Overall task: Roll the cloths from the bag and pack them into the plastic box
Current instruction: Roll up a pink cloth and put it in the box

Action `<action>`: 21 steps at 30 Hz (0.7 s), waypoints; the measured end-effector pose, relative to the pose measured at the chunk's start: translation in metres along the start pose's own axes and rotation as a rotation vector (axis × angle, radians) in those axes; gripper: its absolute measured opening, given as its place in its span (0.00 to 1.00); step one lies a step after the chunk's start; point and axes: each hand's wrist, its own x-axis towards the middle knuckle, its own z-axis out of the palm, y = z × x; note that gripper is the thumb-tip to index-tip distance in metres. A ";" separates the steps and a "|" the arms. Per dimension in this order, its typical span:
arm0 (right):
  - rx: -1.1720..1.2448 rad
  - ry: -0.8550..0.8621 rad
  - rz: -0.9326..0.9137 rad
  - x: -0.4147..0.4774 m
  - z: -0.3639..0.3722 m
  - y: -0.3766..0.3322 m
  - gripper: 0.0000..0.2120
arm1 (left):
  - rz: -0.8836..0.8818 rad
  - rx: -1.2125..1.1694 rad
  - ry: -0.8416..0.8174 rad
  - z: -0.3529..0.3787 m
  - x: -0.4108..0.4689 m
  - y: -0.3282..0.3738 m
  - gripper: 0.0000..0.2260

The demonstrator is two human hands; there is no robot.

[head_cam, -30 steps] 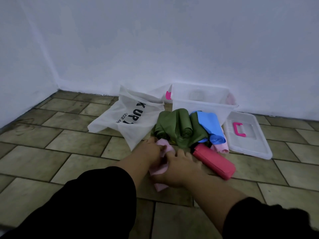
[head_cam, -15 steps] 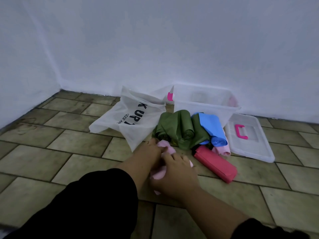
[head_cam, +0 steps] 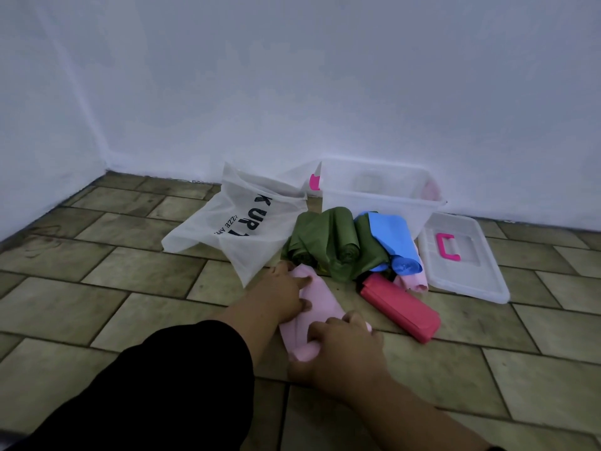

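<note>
A pale pink cloth (head_cam: 320, 301) lies on the tiled floor as a long folded strip. My left hand (head_cam: 283, 292) presses on its far part. My right hand (head_cam: 341, 348) grips its near end, which is curled over. Behind it lie rolled green cloths (head_cam: 328, 242), a blue roll (head_cam: 395, 244), a red roll (head_cam: 400, 305) and a small pink roll (head_cam: 413, 278). The clear plastic box (head_cam: 383, 203) stands open by the wall. The white bag (head_cam: 240, 226) with black letters lies flat to its left.
The box lid (head_cam: 461, 258) with a pink handle lies on the floor right of the box. White walls meet in a corner at the back left. Bare tiles spread to the left and right of my arms.
My right hand has pulled back toward me along the pink cloth, so more of the strip shows between my hands. My left hand stays at the far end.
</note>
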 end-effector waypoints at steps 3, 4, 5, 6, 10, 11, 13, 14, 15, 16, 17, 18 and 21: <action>0.010 0.010 0.002 -0.001 0.002 0.000 0.27 | 0.015 0.019 0.000 -0.001 -0.004 -0.002 0.29; 0.006 0.010 -0.003 -0.002 0.003 0.000 0.27 | 0.023 0.019 0.031 0.001 -0.007 -0.003 0.29; 0.002 0.013 -0.009 -0.002 0.004 0.000 0.27 | 0.028 0.023 0.093 0.002 -0.011 -0.003 0.29; -0.002 0.015 -0.014 -0.001 0.004 0.000 0.28 | 0.036 0.028 0.191 0.002 -0.016 -0.003 0.28; 0.008 0.010 -0.018 0.000 0.001 -0.002 0.28 | 0.180 -0.270 0.494 -0.006 -0.030 0.014 0.20; 0.032 -0.004 -0.005 0.001 -0.001 -0.004 0.28 | 0.213 -0.354 0.408 -0.008 -0.032 0.021 0.18; 0.054 -0.068 0.002 0.001 -0.006 -0.004 0.33 | 0.165 -0.377 0.099 -0.006 -0.036 0.030 0.19; 0.044 -0.110 -0.022 0.001 -0.007 -0.002 0.39 | 0.104 -0.396 -0.044 -0.003 -0.037 0.031 0.22; 0.030 -0.145 -0.065 -0.001 -0.009 0.003 0.44 | 0.059 -0.439 -0.130 0.001 -0.037 0.029 0.25; 0.022 -0.170 -0.116 -0.003 -0.011 0.009 0.48 | 0.043 -0.473 -0.164 0.003 -0.037 0.027 0.28; 0.022 -0.184 -0.162 -0.005 -0.013 0.017 0.48 | 0.047 -0.496 -0.159 0.004 -0.036 0.026 0.30; 0.032 -0.178 -0.204 -0.008 -0.016 0.025 0.44 | 0.045 -0.501 -0.161 0.003 -0.037 0.026 0.30; 0.047 -0.067 -0.277 -0.013 -0.019 0.045 0.28 | 0.135 -0.291 -0.196 0.003 -0.034 0.026 0.23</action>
